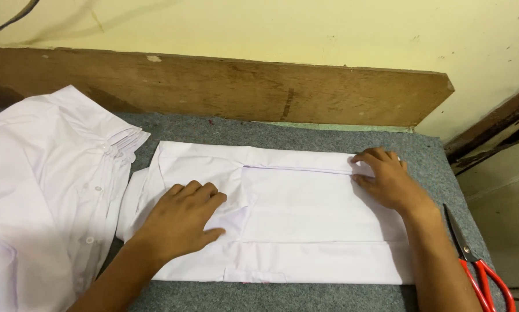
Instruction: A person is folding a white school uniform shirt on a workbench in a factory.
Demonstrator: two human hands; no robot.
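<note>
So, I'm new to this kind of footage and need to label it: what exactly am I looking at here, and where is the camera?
There is no machine here, only a person's two bare hands. The single picture comes from a camera worn on the person's head, looking down at the work surface.

The surface is a table with a grey felt-like cover. On it lies a white shirt, folded into a flat rectangle. The left hand lies flat on the shirt's left part, fingers spread. The right hand presses on its upper right corner. Neither hand grips anything; both just rest on the cloth.

To the left sits a pile of similar white shirts with buttons showing. At the right edge lie scissors with red handles. Behind the table a wooden board leans against a yellowish wall.
</note>
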